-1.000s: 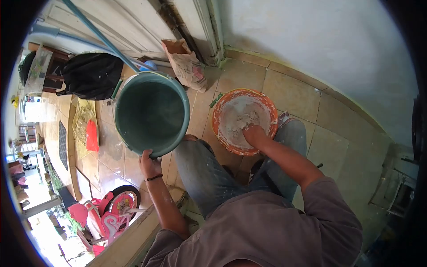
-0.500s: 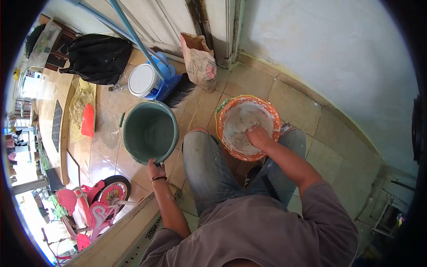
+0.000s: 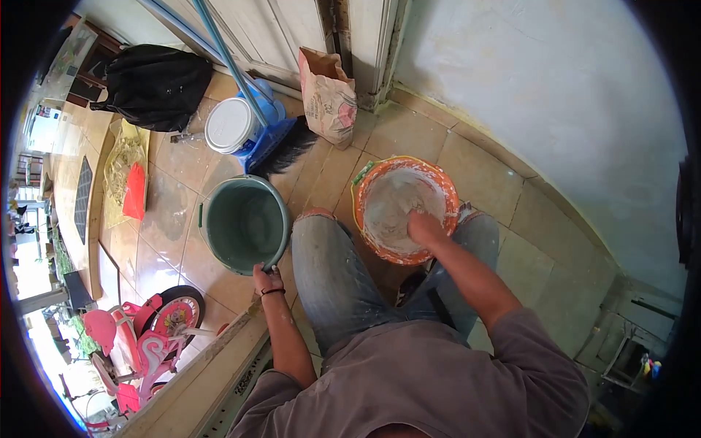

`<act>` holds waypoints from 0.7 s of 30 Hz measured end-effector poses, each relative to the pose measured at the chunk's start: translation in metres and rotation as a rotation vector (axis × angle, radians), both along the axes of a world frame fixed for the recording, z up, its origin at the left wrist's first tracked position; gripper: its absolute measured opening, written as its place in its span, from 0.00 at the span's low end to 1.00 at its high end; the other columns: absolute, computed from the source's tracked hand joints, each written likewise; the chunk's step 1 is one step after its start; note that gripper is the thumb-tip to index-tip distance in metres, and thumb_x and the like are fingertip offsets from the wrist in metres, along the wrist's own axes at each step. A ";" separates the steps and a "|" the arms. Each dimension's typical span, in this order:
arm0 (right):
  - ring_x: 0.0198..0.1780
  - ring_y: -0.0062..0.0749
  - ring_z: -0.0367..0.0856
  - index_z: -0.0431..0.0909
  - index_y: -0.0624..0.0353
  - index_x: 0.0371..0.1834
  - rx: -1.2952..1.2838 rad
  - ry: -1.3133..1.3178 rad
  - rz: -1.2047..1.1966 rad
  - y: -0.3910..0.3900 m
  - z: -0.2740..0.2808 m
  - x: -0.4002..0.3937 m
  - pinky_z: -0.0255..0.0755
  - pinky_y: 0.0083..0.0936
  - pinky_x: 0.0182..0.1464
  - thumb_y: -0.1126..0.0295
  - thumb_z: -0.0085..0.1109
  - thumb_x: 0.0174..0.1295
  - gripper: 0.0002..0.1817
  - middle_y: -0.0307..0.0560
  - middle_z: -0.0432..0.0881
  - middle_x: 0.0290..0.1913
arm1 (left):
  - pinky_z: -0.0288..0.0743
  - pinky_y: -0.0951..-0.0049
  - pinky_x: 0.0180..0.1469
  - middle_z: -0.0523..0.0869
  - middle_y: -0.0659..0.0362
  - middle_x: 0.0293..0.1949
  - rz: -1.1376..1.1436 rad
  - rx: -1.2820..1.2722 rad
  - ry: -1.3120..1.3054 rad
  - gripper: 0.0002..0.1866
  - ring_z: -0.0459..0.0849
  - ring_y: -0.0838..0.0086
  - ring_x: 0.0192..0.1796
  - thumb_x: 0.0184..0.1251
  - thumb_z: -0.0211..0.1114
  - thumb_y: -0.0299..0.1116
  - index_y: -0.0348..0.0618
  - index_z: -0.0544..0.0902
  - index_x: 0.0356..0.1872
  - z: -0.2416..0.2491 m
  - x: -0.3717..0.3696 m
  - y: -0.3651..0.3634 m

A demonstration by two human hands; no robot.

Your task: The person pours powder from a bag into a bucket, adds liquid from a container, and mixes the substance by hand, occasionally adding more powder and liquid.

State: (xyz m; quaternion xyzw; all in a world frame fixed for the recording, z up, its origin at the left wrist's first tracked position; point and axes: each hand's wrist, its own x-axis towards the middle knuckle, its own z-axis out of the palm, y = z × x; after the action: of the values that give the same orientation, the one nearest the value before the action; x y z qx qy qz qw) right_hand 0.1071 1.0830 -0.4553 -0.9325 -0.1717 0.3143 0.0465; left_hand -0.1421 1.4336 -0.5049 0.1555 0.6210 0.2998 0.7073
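Note:
An orange bucket (image 3: 451,191) with a green-gripped handle stands in front of my knees, coated inside with a pale wet paste (image 3: 391,212). My right hand (image 3: 423,226) is inside it, closed, at the paste; whatever it holds is too hidden to name. To the left is a dark green bucket (image 3: 244,226), which looks empty inside. My left hand (image 3: 267,279) grips its near rim, with the fingers curled over the edge.
Beyond the buckets stand an open paper bag (image 3: 328,98), a white-lidded pail (image 3: 231,125) and a blue broom (image 3: 266,142). A black cloth (image 3: 157,86), a red piece (image 3: 135,192) on a yellow sheet and a pink bicycle (image 3: 142,339) lie left. A wall (image 3: 540,95) rises right.
The green bucket now sits slightly lower in view, still with my left hand at its rim. My right hand has shifted slightly within the orange bucket and looks more raised. The view has shifted a little.

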 end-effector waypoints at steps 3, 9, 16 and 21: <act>0.44 0.54 0.82 0.79 0.64 0.41 0.024 0.053 0.058 -0.008 0.016 -0.022 0.75 0.45 0.47 0.70 0.51 0.54 0.14 0.62 0.82 0.39 | 0.72 0.75 0.30 0.77 0.62 0.30 -0.022 0.034 -0.029 0.06 0.76 0.74 0.29 0.55 0.59 0.31 0.44 0.73 0.32 -0.017 -0.002 -0.003; 0.42 0.51 0.83 0.81 0.61 0.37 -0.030 0.047 0.344 -0.026 0.072 0.004 0.75 0.44 0.46 0.69 0.51 0.52 0.13 0.61 0.82 0.37 | 0.72 0.67 0.39 0.80 0.58 0.35 -0.120 -0.116 -0.083 0.17 0.78 0.69 0.35 0.55 0.61 0.47 0.45 0.73 0.37 0.053 0.020 -0.024; 0.45 0.51 0.82 0.81 0.62 0.40 -0.028 0.119 0.296 0.007 0.023 0.011 0.74 0.45 0.47 0.70 0.51 0.52 0.14 0.61 0.83 0.40 | 0.72 0.59 0.44 0.80 0.43 0.41 -0.841 0.120 0.561 0.32 0.80 0.55 0.44 0.56 0.60 0.53 0.33 0.71 0.50 0.056 0.016 0.000; 0.46 0.51 0.82 0.81 0.62 0.41 -0.033 0.049 0.190 -0.003 0.043 0.040 0.75 0.44 0.47 0.70 0.51 0.53 0.14 0.59 0.83 0.41 | 0.65 0.53 0.60 0.76 0.36 0.52 -1.150 1.363 0.816 0.35 0.73 0.44 0.57 0.59 0.60 0.48 0.26 0.67 0.58 0.163 0.114 -0.049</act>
State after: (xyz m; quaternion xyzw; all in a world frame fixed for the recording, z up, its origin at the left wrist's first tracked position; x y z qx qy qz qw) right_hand 0.1469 1.0801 -0.4119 -0.9046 -0.2529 0.3430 0.0055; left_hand -0.0283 1.3841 -0.3423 0.9011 0.3414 0.1271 0.2352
